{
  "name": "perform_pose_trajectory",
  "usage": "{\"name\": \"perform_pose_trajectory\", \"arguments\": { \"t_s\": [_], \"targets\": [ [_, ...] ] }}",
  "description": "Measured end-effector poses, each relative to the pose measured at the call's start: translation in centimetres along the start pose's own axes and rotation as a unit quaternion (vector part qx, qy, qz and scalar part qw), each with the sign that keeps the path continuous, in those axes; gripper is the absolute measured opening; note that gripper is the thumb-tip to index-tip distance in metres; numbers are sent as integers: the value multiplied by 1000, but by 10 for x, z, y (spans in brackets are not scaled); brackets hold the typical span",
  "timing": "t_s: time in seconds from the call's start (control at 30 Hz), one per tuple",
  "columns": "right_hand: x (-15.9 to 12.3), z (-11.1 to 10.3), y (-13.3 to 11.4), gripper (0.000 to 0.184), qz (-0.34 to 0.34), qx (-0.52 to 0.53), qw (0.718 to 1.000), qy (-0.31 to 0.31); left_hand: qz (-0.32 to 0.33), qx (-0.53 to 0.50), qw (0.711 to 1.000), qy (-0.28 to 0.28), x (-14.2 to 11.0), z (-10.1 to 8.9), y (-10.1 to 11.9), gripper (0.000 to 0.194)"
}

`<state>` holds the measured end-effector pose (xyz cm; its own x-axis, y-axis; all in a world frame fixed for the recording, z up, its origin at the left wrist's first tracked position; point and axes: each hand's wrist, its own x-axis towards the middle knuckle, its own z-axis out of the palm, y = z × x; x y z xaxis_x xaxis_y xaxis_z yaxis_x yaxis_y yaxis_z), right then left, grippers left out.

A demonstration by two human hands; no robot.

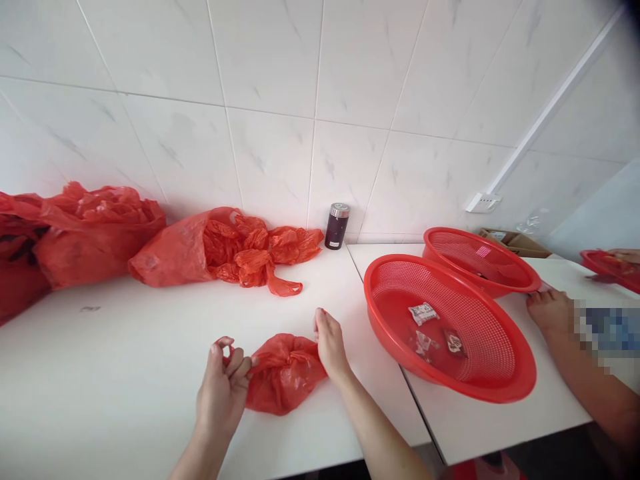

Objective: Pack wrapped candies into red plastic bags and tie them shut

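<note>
1. Left grip [223,387]: bare; fingers [241,371] slender, wrist [214,430] narrow.
2. Left forearm [196,460]: bare down to lower view edge.
3. Right grip [330,343]: bare, likewise slim-fingered.
4. Right forearm [375,420]: bare; longer stretch visible, widening away from the hand.

A red plastic bag [286,385], bulging and wrinkled, sits on the white tabletop [125,380]
</note>
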<state>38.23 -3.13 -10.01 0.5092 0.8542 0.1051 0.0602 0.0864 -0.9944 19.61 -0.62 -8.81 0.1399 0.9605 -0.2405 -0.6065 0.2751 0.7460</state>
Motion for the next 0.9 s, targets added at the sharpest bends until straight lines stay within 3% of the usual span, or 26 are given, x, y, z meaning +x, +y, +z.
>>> {"name": "perform_pose_trajectory", "arguments": {
  "t_s": [0.07,0.1,0.17,0.2,0.3,0.4,0.47,0.57,0.67,0.9],
  "targets": [
    [-13,0,-3,31,-37,-48,997,-40,69,116,991,-3,-1,4,-2,21],
    [-19,0,-3,23,-65,-93,991,-66,111,208,972,-15,-1,7,-3,24],
    [-30,-1,-2,10,-123,-203,964,-118,171,398,898,-70,-2,10,-8,42],
    [-34,-2,0,16,-146,-256,946,-138,185,465,859,-109,-1,10,-11,50],
    [-36,-10,5,30,-174,-336,910,-170,208,577,761,-212,2,4,-17,58],
    [-32,-20,7,36,-206,-374,885,-187,219,638,698,-241,6,-5,-15,78],
    [-28,-26,8,37,-225,-392,870,-199,198,643,702,-233,7,-7,-12,87],
    [-17,-28,13,23,-233,-396,863,-210,136,594,762,-220,9,-2,-7,73],
    [-3,-24,20,22,-218,-380,876,-201,105,560,794,-213,17,8,-5,69],
    [14,-15,24,10,-183,-331,909,-178,120,571,786,-203,43,5,-12,78]
  ]
}}
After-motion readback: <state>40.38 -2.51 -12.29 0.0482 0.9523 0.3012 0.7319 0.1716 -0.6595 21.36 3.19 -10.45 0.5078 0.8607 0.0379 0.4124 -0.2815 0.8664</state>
